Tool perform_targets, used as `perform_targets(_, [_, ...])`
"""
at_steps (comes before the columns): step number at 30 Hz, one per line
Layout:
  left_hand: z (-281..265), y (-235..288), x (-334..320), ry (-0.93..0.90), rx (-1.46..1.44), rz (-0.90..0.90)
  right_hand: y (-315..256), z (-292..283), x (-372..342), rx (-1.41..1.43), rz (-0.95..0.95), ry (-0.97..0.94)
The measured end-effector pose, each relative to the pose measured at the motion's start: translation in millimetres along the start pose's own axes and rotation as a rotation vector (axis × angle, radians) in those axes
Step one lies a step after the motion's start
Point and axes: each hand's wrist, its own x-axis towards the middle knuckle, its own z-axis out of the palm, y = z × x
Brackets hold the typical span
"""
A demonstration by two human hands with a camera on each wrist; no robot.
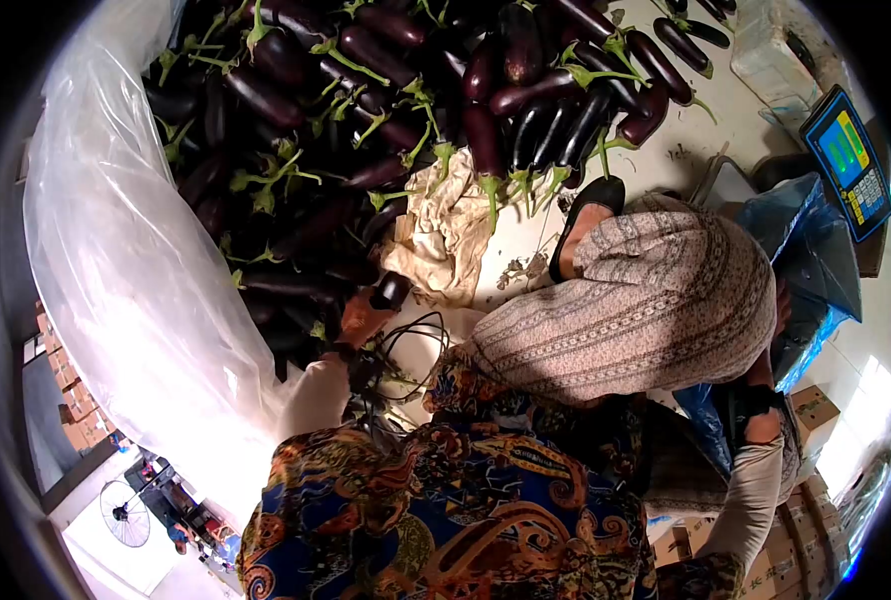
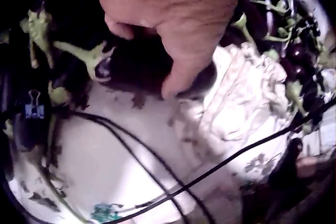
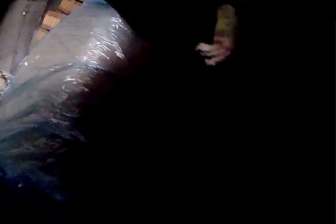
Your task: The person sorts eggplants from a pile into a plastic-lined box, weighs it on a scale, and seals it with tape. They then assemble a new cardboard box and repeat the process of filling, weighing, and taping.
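Observation:
My left hand (image 1: pixel 364 318) (image 2: pixel 176 14) grips a dark purple eggplant (image 1: pixel 392 291) (image 2: pixel 139 66) at the lower edge of a big eggplant pile (image 1: pixel 296 170); its thumb lies across the skin, and the green stem points left in the left wrist view. Thin black cables (image 1: pixel 411 345) (image 2: pixel 142 153) loop beside this hand. My right hand (image 1: pixel 783 306) is down at the blue plastic-lined container (image 1: pixel 816 265), mostly hidden by the patterned clothing over the knee. The right wrist view is very dark, with clear plastic (image 3: pixel 89 50) at left; what this hand touches cannot be seen.
A crumpled cream cloth (image 1: pixel 446 230) (image 2: pixel 244 95) lies between the pile and a foot in a black shoe (image 1: pixel 591 215). Clear plastic sheeting (image 1: pixel 126 230) borders the pile at left. A scale display (image 1: pixel 848 160) stands at upper right, with cardboard boxes (image 1: pixel 816 530) at lower right.

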Motion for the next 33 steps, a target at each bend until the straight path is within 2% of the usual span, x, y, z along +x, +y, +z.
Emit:
perform_targets(2, [-17,16,-9,-0.157,-0.403,0.207,11,3,10,0.091,-0.084,-0.026])
perform_targets(5, [-63,109,-62,-0.256,-0.712,0.304,28,7,17,0.238,-0.200,-0.023])
perform_targets(8, [-86,153,-60,-0.331,-1.021,0.432,41,-2,24,0.390,-0.296,0.001])
perform_targets(9, [-90,157,-45,-0.370,-1.077,0.511,37,-11,27,0.384,-0.249,-0.042])
perform_targets(11, [-102,204,-46,-0.454,-1.205,0.621,21,-58,24,0.375,-0.144,-0.127])
perform_targets(12, [-110,225,-46,-0.514,-1.220,0.657,8,-87,15,0.399,-0.160,-0.026])
perform_targets(14, [-126,268,-45,-0.638,-1.247,0.725,-2,-134,6,0.639,-0.223,0.020])
perform_targets(15, [-134,308,-61,-0.700,-1.235,0.789,-6,-157,1,0.755,-0.252,0.049])
perform_targets(16, [-138,333,-63,-0.699,-1.232,0.860,-17,-183,-7,0.854,-0.203,0.043])
perform_targets(18, [-145,386,-74,-0.644,-1.198,1.014,-18,-201,-6,1.081,-0.226,0.132])
perform_targets(19, [-148,413,-76,-0.666,-1.149,1.080,-17,-211,0,1.141,-0.304,0.140])
perform_targets(21, [-151,472,-94,-0.749,-1.205,1.102,-48,-279,-27,1.381,-0.484,0.095])
perform_targets(22, [-150,504,-105,-0.937,-1.171,1.219,-56,-299,-29,1.408,-0.506,0.091])
perform_targets(23, [-145,535,-119,-1.017,-1.146,1.271,-60,-325,-32,1.357,-0.527,0.076])
perform_targets(24, [-134,563,-139,-0.972,-1.192,1.251,-62,-337,-24,1.231,-0.670,0.164])
perform_targets(25, [-121,587,-154,-1.143,-1.195,1.232,-63,-354,-28,1.175,-0.685,0.125])
perform_targets(26, [-112,608,-153,-1.371,-1.060,1.175,-64,-371,-32,1.117,-0.701,0.088])
perform_targets(28, [-73,633,-191,-1.386,-0.871,1.264,-57,-374,-30,1.233,-0.746,-0.041])
perform_targets(30, [-34,650,-210,-1.256,-0.712,1.294,-39,-362,-29,1.419,-0.696,-0.159])
perform_targets(31, [-24,652,-218,-1.003,-0.501,1.363,-25,-363,-39,1.395,-0.519,-0.253])
perform_targets(32, [-15,650,-218,-0.928,-0.380,1.383,-15,-357,-48,1.407,-0.420,-0.223])
perform_targets(33, [-10,647,-212,-0.894,-0.264,1.314,-3,-341,-53,1.455,-0.297,-0.245])
